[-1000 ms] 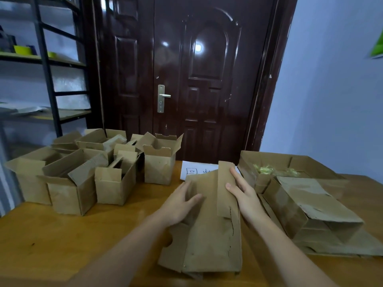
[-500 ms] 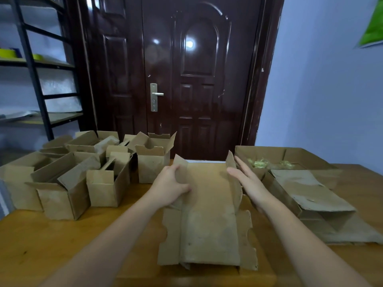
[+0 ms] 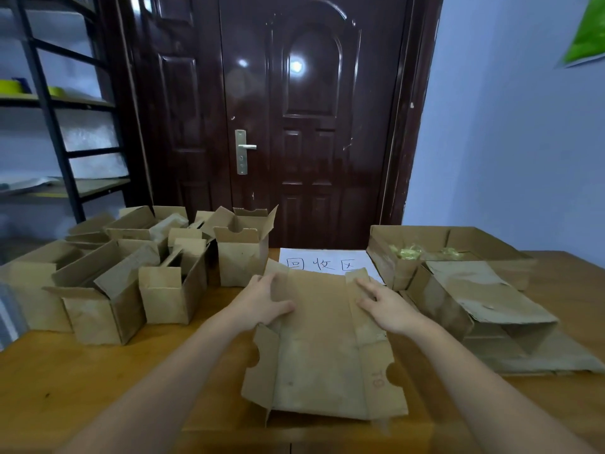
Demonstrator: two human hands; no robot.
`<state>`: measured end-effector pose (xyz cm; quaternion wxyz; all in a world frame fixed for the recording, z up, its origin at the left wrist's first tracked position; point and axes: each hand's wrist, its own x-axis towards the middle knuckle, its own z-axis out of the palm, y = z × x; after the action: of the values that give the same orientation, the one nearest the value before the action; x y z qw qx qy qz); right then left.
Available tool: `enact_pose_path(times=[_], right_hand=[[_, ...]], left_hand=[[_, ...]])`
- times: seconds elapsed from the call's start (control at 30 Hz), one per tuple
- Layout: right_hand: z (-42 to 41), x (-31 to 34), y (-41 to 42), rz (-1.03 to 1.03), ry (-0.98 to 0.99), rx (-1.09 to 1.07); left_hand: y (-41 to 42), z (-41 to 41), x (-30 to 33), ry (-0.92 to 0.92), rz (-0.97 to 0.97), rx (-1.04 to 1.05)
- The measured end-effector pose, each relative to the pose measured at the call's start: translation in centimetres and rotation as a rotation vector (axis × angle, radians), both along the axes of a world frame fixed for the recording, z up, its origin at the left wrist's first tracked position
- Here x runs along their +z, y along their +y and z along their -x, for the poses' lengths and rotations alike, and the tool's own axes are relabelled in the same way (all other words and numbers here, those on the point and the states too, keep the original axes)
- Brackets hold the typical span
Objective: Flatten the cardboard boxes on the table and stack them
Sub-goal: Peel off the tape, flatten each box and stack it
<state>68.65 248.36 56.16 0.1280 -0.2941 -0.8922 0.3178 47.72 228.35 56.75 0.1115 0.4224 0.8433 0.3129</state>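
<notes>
Left hand, right hand forward, palms down, fingers spread.

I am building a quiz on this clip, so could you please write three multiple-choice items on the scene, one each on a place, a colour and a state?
1. Where does the white paper lie?
A. just beyond the flattened box
B. on the shelf
C. under the upright boxes

2. What colour is the door?
A. white
B. dark brown
C. green

3. How does the box under the hands lie?
A. upright and closed
B. pressed flat, flaps spread
C. crushed into a ball

Answers:
1 A: the paper shows past the box's far edge on the table.
2 B: its glossy panels are dark brown.
3 B: the left hand and right hand rest on flat cardboard.
</notes>
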Motion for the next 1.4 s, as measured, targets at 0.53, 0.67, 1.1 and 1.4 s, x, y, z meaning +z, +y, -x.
enact_pose_path(times=[0.53,0.67,1.1,1.4], right_hand=[[3.6,-2.8,-2.5,0.297,0.086,-0.003],[3.7,-2.9,-2.2,0.344,0.147,-0.021],[2.8,-3.1,-1.6,0.514,0.421,-0.08],[1.9,-3.8,-1.5,0.082,0.063,-0.076]], left_hand=[[-2.7,1.6,-2.8,-0.284,0.099,-0.045],[-2.4,1.4,-2.7,-0.281,0.1,-0.067],[-1.1,-1.1,-2.6,-0.487,-0.189,-0.059],[-1.1,-0.7,-2.9,-0.113,0.023,0.042]])
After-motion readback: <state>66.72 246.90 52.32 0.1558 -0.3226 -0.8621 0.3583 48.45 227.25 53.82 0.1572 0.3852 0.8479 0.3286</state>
